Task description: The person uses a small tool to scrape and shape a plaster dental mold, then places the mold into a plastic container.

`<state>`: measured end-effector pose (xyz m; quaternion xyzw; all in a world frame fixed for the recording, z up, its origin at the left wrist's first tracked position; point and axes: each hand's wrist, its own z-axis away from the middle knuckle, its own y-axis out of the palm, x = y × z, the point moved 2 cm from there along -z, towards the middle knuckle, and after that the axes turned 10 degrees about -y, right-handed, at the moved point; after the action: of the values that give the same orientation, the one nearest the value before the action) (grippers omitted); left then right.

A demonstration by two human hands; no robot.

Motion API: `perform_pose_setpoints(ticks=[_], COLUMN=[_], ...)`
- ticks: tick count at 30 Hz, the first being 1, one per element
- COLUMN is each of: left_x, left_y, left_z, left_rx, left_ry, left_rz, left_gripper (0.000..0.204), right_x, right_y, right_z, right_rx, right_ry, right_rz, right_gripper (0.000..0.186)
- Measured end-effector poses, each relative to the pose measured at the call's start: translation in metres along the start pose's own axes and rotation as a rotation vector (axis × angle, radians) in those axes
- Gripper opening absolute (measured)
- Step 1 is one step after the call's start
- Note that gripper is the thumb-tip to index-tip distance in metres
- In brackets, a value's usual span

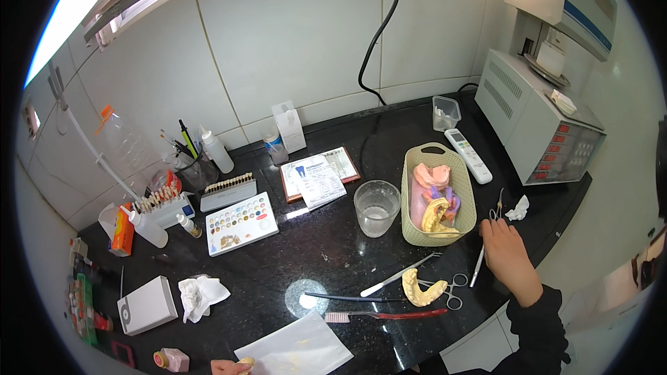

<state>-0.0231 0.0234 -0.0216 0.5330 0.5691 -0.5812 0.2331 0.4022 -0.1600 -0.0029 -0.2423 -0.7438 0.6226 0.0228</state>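
At the bottom edge my left hand (226,367) is partly cut off, its fingers closed on a small pale-yellow piece (245,362) beside a white paper sheet (299,347). My right hand (508,253) rests low over the counter at the right, fingers curled down. A slim white-handled tool (476,267) comes out from under its fingers, and a ring-handled clamp (497,207) lies just beyond the fingertips; what they grip is hidden. Left of this hand, a yellow horseshoe-shaped dental cast (419,289) lies over scissor-like forceps (455,290).
A green basket (411,235) holds pink and yellow dental casts, next to a glass of water (376,221). A red-handled brush (389,315), dark rod (351,298) and white-handled instrument (389,282) lie in front. A palette (243,226) stands left, a furnace (531,125) back right.
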Motion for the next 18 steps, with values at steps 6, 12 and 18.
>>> perform_pose_setpoints(ticks=[6, 12, 18], left_x=[0.002, 0.004, 0.009], left_y=[-0.001, -0.003, -0.002], left_z=[-0.001, 0.002, 0.0], left_rx=[0.007, -0.011, -0.001], left_ry=[0.02, 0.005, 0.029], left_rz=[0.001, 0.01, 0.019], left_gripper=[0.018, 0.018, 0.018], right_x=[-0.002, -0.002, -0.001], right_y=[-0.018, -0.095, -0.076], right_z=[-0.002, -0.045, -0.091], right_rx=[0.045, -0.456, -0.052], right_ry=[0.017, 0.101, -0.372], right_rz=[-0.079, -0.368, -0.699], right_gripper=[0.025, 0.014, 0.028])
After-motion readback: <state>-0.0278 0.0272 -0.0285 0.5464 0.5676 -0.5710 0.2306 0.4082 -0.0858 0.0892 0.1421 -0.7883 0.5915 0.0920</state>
